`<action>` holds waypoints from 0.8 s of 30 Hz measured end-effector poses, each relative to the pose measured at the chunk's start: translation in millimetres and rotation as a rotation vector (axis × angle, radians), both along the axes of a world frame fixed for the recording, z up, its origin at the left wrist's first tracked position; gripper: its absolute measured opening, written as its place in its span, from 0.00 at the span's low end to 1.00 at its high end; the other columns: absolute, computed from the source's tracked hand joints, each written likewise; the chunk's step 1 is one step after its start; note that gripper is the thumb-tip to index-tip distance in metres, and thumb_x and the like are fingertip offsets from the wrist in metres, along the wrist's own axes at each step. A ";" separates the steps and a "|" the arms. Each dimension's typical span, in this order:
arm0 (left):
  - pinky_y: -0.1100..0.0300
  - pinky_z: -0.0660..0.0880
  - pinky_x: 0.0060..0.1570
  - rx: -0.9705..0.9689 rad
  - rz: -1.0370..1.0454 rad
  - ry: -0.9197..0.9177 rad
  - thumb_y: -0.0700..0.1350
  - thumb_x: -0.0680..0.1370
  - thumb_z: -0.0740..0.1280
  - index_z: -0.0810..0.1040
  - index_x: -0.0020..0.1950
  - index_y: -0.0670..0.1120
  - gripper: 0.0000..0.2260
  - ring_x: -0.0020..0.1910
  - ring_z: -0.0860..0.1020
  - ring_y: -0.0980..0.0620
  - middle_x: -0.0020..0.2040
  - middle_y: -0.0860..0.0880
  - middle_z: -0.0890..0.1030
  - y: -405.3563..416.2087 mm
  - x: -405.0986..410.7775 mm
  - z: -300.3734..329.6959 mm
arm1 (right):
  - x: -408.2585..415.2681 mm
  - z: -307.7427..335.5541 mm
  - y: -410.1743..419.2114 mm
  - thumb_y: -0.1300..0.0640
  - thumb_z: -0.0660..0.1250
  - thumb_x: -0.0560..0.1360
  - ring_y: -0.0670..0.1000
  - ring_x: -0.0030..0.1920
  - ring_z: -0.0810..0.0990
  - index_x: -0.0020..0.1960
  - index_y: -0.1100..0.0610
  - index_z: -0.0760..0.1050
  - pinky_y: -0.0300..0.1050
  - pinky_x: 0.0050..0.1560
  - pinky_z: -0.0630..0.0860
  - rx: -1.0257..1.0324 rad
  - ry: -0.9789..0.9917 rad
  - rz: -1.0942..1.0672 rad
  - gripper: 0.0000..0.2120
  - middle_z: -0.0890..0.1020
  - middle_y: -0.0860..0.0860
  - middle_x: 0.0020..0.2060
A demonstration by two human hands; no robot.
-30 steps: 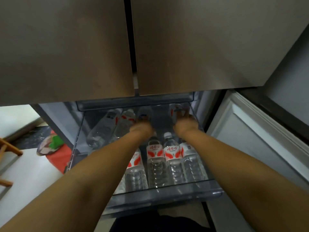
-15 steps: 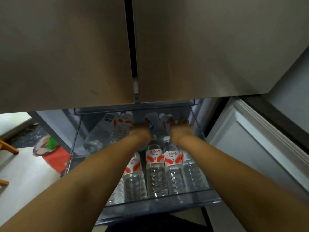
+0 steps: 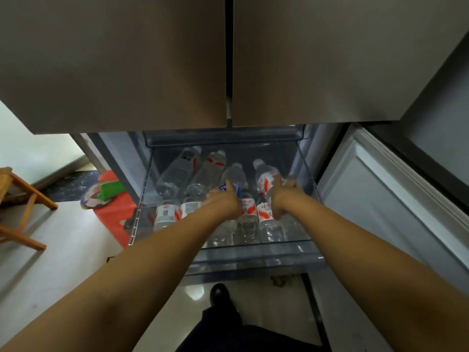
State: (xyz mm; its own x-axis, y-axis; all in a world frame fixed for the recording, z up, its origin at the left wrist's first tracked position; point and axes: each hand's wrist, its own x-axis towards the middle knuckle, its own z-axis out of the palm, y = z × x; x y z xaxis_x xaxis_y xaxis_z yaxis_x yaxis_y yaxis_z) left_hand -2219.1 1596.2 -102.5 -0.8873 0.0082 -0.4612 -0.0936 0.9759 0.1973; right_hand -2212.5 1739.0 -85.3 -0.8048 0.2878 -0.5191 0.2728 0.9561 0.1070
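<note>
A clear pull-out fridge drawer (image 3: 253, 261) stands open below two closed brown doors. It holds several clear water bottles with red and white labels. My left hand (image 3: 223, 201) grips a bottle with a blue label (image 3: 234, 176) in the middle of the drawer. My right hand (image 3: 281, 196) grips a red-labelled bottle (image 3: 264, 177) just to its right. Both held bottles tilt with their caps toward the back. Two more bottles (image 3: 182, 168) lean at the back left, and others stand in the front row (image 3: 166, 214).
An open white fridge door (image 3: 380, 212) stands at the right. A wooden stool (image 3: 17, 207) is on the pale floor at left, next to a red bag (image 3: 114, 212) with a green item. My dark shoe (image 3: 219, 294) is below the drawer.
The camera has tilted so more of the drawer shows. Both hands have drawn nearer to the front, each with its bottle, which now lies more clearly raised above the front row.
</note>
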 end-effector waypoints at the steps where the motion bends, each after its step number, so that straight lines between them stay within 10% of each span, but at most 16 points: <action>1: 0.45 0.69 0.65 -0.033 -0.029 0.006 0.49 0.75 0.70 0.41 0.78 0.52 0.43 0.70 0.65 0.37 0.73 0.36 0.61 2.0 6.6 -1.9 | 1.6 -6.6 -0.2 0.55 0.75 0.69 0.67 0.72 0.59 0.77 0.55 0.30 0.59 0.68 0.67 0.001 -0.012 -0.007 0.59 0.48 0.65 0.75; 9: 0.45 0.70 0.67 0.207 0.092 -0.116 0.50 0.73 0.72 0.35 0.78 0.51 0.50 0.70 0.68 0.36 0.75 0.37 0.61 -9.2 0.1 -7.7 | 37.3 -11.1 11.2 0.48 0.73 0.71 0.61 0.67 0.70 0.77 0.57 0.47 0.54 0.67 0.71 -0.482 0.327 -0.490 0.46 0.67 0.60 0.69; 14: 0.44 0.74 0.62 0.395 0.183 -0.067 0.50 0.71 0.74 0.49 0.77 0.51 0.44 0.63 0.74 0.38 0.69 0.39 0.70 -12.9 -3.8 -17.9 | 45.3 10.2 14.9 0.54 0.73 0.72 0.56 0.51 0.79 0.65 0.60 0.69 0.47 0.52 0.78 -0.873 0.293 -0.694 0.25 0.78 0.57 0.55; 18: 0.49 0.79 0.51 0.898 0.409 -0.380 0.43 0.75 0.69 0.71 0.62 0.40 0.17 0.47 0.79 0.44 0.55 0.40 0.78 -35.8 1.3 18.6 | 57.3 34.5 10.1 0.53 0.75 0.70 0.58 0.42 0.83 0.60 0.61 0.74 0.55 0.49 0.81 -1.263 0.252 -1.012 0.23 0.83 0.58 0.44; 24: 0.51 0.78 0.40 1.071 0.234 -0.460 0.43 0.72 0.72 0.68 0.68 0.44 0.26 0.51 0.80 0.45 0.59 0.42 0.78 -50.6 27.6 49.5 | 88.6 49.2 -17.6 0.54 0.72 0.73 0.55 0.37 0.85 0.54 0.60 0.76 0.51 0.41 0.82 -1.531 0.392 -1.081 0.13 0.85 0.57 0.38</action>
